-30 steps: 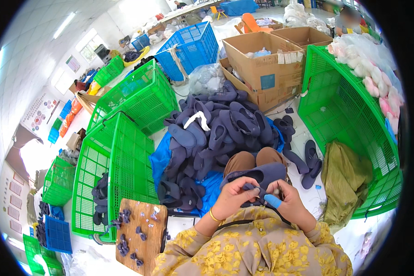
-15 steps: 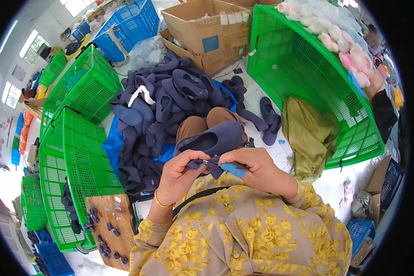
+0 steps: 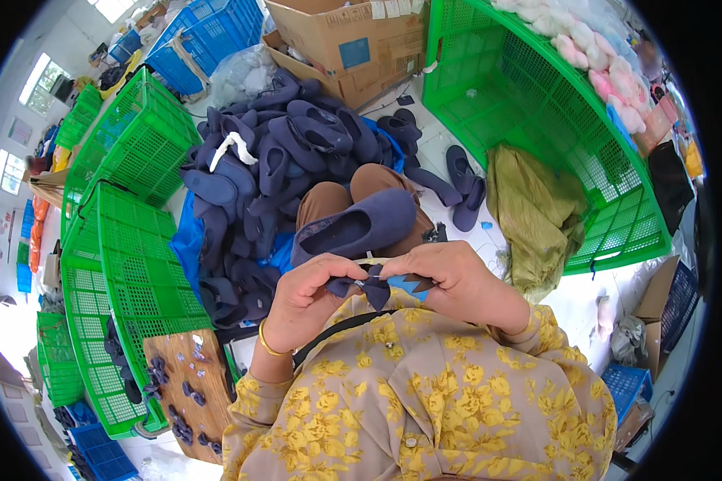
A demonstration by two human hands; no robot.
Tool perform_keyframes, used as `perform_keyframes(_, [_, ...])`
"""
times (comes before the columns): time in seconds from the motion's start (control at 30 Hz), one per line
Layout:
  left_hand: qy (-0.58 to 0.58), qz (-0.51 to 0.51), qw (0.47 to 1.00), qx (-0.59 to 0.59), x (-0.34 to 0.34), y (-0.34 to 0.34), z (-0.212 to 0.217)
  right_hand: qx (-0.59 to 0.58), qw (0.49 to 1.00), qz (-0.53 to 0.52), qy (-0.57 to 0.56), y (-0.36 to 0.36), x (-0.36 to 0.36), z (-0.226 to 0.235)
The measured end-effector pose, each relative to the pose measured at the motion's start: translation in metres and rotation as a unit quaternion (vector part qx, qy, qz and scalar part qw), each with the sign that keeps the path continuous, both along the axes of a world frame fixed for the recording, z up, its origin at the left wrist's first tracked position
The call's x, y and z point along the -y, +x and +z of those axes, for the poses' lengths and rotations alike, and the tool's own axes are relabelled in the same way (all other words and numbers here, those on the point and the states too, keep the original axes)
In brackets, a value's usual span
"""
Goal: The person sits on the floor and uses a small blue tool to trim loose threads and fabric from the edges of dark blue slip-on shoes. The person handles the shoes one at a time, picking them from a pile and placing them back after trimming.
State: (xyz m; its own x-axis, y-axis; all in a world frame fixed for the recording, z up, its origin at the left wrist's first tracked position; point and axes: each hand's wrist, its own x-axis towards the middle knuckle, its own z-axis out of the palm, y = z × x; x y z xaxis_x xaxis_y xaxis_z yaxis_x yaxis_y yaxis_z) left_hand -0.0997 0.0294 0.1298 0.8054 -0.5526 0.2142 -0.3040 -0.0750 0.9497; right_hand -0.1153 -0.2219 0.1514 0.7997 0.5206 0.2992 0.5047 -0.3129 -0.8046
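Observation:
Close to my chest, my left hand (image 3: 311,290) pinches a small navy fabric bow (image 3: 371,290) between thumb and fingertips. Right beside it, my right hand (image 3: 451,276) is closed in a pinch, with blue tape wrapped round a digit. A thin pale sliver shows between the two sets of fingertips, too small to name. Beyond the hands a navy slip-on shoe (image 3: 357,227) rests across my knees, its opening facing up. More navy bows (image 3: 193,393) lie on a wooden board (image 3: 186,353) at the lower left.
A heap of navy shoes (image 3: 273,160) spreads over blue sheeting ahead. Green crates (image 3: 137,264) stand on the left, and a large green crate (image 3: 529,104) on the right. An olive sack (image 3: 529,216) slumps beside it. Cardboard boxes (image 3: 353,48) stand at the back.
The fingertips have drawn slightly apart, and the thin pale sliver now shows between them. The bow is still in my left hand. The whole view has shifted a little.

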Motion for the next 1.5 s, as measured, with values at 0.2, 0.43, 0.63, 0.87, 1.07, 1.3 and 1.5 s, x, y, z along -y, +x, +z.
perform_keyframes(0.2, [-0.003,-0.014,0.999,-0.044,-0.003,-0.005,0.001,0.068,0.998,0.01,0.006,0.002,0.0,-0.003])
perform_keyframes(0.43, [0.02,-0.047,0.999,0.0,-0.003,0.001,-0.003,0.043,0.995,0.052,-0.069,0.001,0.003,0.007])
perform_keyframes(0.63, [0.012,-0.06,0.998,-0.004,-0.003,0.002,-0.003,0.052,0.993,0.061,-0.084,0.001,0.005,0.01])
perform_keyframes(0.87, [0.001,-0.068,0.997,-0.024,-0.002,0.003,-0.005,0.087,0.989,0.065,-0.098,0.002,0.006,0.006])
perform_keyframes(1.07, [0.069,-0.098,0.992,-0.04,0.0,0.002,-0.003,0.121,0.972,0.08,-0.186,-0.001,0.005,0.008])
perform_keyframes(1.3, [0.009,-0.096,0.984,-0.15,-0.001,-0.011,-0.017,0.047,0.988,0.089,-0.118,-0.008,0.012,-0.011])
perform_keyframes(1.5, [-0.042,-0.081,0.968,-0.234,0.002,-0.024,-0.023,-0.045,0.994,0.079,-0.067,-0.019,0.011,-0.019])
